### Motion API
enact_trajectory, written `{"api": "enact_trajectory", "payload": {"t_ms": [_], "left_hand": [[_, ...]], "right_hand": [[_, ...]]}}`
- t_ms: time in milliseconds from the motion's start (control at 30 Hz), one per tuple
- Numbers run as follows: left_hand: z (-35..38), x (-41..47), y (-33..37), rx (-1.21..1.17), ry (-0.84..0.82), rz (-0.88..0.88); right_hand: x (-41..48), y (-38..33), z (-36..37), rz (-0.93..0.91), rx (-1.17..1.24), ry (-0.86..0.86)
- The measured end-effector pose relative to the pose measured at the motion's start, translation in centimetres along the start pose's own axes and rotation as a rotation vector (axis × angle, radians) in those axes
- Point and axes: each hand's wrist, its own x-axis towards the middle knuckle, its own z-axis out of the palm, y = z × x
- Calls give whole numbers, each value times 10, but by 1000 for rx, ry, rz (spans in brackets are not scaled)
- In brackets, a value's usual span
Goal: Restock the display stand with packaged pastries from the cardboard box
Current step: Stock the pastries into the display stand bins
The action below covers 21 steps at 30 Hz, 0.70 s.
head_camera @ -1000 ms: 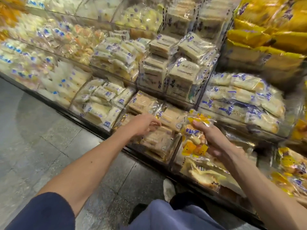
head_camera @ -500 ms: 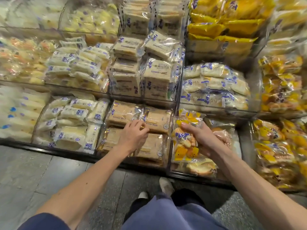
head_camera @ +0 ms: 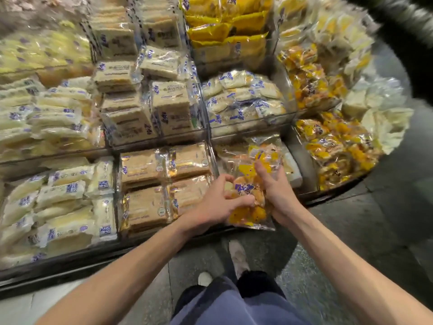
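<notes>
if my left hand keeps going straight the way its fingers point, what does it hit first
Most likely the yellow pastry bag itself: the left hand already has its fingers curled at the bag's left edge, and the right hand holds the other side. Depth is hard to judge.

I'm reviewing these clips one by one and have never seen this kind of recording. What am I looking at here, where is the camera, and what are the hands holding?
There is no machine here: a person wears one wide-angle camera on the head, so you look forward and down along both bare forearms. That is why the edges bend and blur.

In front stands a tiered display stand with clear compartments full of packaged pastries: pale sandwich cakes on the left, brown sliced cakes in the lower middle, yellow packs higher up and to the right.

Both hands close on one clear pastry bag with yellow and purple print. The right hand has it from the right side, the left hand from the left. They hold it over the lower compartment right of the brown cakes.

Below are the person's blue clothing, shoes and the stone floor. No cardboard box is in view.
</notes>
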Motion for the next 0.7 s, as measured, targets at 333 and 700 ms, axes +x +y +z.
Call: {"api": "enact_trajectory", "payload": {"t_ms": [333, 700], "left_hand": [[39, 25, 47, 96, -142, 119], [175, 91, 114, -18, -172, 148]], "right_hand": [[-47, -29, -106, -45, 80, 71], [-32, -86, -232, -145, 62, -2]]}}
